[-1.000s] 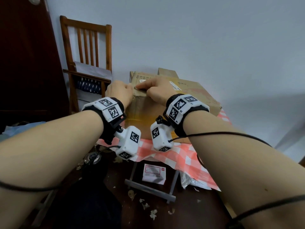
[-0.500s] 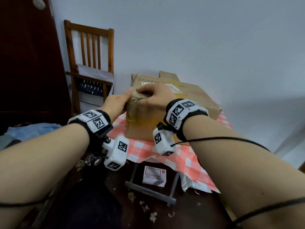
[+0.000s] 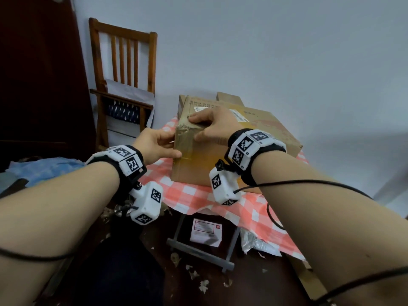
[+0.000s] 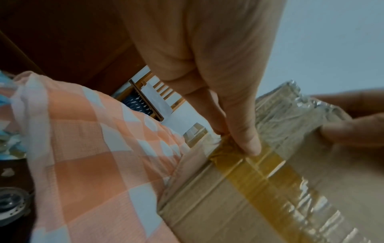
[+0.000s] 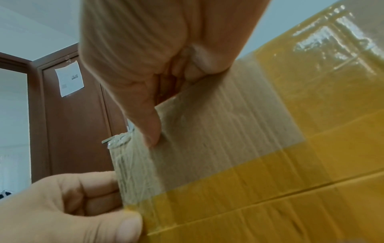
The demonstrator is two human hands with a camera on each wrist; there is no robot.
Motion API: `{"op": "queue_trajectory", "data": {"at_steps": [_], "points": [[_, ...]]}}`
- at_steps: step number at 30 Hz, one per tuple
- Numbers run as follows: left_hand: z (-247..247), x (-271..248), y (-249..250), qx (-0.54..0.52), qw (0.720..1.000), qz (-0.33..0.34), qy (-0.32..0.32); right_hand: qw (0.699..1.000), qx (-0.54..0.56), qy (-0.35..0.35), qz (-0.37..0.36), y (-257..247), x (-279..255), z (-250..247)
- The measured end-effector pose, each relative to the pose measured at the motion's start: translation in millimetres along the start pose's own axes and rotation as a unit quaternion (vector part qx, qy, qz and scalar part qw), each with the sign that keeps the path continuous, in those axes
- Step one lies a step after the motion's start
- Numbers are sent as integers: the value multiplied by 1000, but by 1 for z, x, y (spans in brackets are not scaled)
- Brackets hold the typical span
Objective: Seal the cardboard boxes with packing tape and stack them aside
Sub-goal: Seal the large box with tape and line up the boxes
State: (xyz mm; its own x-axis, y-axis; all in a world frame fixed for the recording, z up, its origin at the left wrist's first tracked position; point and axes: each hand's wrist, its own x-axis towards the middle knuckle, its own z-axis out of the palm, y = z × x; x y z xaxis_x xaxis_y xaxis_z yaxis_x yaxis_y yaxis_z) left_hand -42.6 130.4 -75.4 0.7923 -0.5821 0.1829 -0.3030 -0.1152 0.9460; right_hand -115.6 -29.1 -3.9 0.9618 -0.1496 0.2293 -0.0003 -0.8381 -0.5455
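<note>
Now left grip (image 3: 154, 144) pinches the cardboard box (image 3: 198, 168) by its taped corner, right grip (image 3: 217, 127) clamps its top

Home rm, wooden chair (image 3: 122, 33), checked tablecloth (image 3: 198, 195)

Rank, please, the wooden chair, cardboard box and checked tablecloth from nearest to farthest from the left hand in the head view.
1. cardboard box: the left hand pinches its corner.
2. checked tablecloth: just below.
3. wooden chair: behind, left.
</note>
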Motion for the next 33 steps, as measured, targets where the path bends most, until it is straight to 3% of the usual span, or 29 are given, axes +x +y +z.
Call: {"op": "queue_trajectory", "data": {"at_steps": [7, 12, 15, 18, 21, 26, 29, 33], "points": [[1, 1, -4, 58, 998, 0, 21, 998, -52, 0, -23, -2, -3, -2], [6, -1, 21, 198, 980, -5, 34, 962, -269, -40, -37, -2, -15, 6], [22, -11, 52, 302, 948, 37, 95, 956, -291, 5, -46, 9, -37, 12], [51, -20, 79, 349, 922, 126, 111, 971, -224, 74, -47, 26, -65, 7], [87, -26, 102, 381, 898, 209, 72, 975, -186, 117, 16, 48, -95, -14], [143, -30, 122, 380, 892, 246, -4, 953, -162, 209, 147, 91, -142, -46], [171, -26, 124, 371, 888, 268, -38, 921, -176, 185, 295, 119, -168, -61], [198, -25, 124, 372, 881, 286, -62, 875, -220, 147, 405, 159, -193, -68]]}}
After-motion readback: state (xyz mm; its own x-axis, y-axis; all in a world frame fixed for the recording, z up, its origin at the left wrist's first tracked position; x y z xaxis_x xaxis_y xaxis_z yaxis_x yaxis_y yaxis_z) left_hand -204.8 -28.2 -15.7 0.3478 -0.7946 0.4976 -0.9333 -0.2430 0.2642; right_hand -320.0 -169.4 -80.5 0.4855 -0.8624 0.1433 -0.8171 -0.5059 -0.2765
